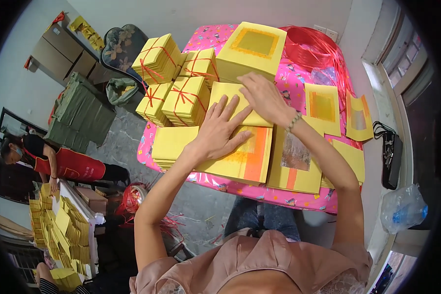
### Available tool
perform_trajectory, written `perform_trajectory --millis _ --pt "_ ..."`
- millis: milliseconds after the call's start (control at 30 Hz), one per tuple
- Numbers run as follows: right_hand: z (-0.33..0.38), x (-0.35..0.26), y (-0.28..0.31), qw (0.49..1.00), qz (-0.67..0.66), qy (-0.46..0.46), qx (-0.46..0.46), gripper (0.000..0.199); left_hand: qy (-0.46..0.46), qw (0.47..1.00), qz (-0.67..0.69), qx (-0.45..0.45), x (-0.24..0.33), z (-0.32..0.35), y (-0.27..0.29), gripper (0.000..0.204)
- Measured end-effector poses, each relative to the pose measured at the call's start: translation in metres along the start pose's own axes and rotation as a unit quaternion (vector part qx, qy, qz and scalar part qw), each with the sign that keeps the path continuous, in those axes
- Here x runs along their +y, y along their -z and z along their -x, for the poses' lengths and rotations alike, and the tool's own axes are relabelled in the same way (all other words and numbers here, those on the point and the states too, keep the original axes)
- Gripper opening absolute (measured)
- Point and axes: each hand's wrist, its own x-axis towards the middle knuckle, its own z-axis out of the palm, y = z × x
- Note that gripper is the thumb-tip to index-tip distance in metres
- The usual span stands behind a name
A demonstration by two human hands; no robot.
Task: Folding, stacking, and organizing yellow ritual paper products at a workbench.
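Note:
My left hand [219, 131] lies flat with fingers spread on a partly folded yellow paper sheet [224, 91]. Across the sheet's right part reaches my right hand [265, 97], wearing a beaded bracelet, its fingers stretched toward the far edge and touching the paper. Under both hands is a stack of yellow paper [232, 169] with an orange stripe. Just right of it sits another yellow stack [279, 169] with a silver foil patch. Beyond my right hand stands a tall yellow paper stack [257, 41] with a gold square on top.
Bundles tied with red ribbon [183, 100] crowd the table's far left. Red plastic strapping [311, 49] lies coiled at the back right. Loose sheets [323, 115] rest on the pink tablecloth [220, 183]. At left, a person in a red apron [83, 164] handles yellow stacks.

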Motion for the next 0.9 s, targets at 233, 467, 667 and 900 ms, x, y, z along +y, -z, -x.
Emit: perform_trajectory --millis 233,467,667,900 --pt "0.072 -0.033 0.03 0.996 -0.013 0.004 -0.087 0.042 0.005 1.0 0.009 -0.012 -0.001 0.003 0.003 0.064" --pt "0.092 -0.029 0.025 0.995 -0.011 0.037 -0.097 0.062 0.012 0.999 0.007 -0.04 0.001 0.004 0.006 0.063" --pt "0.1 -0.019 0.017 0.995 -0.044 0.041 -0.082 0.065 0.039 0.996 0.031 -0.069 0.007 -0.002 0.009 0.063" --pt "0.1 -0.017 0.012 0.992 -0.084 0.071 -0.063 0.069 0.054 0.994 0.041 -0.083 0.004 -0.002 0.01 0.062"
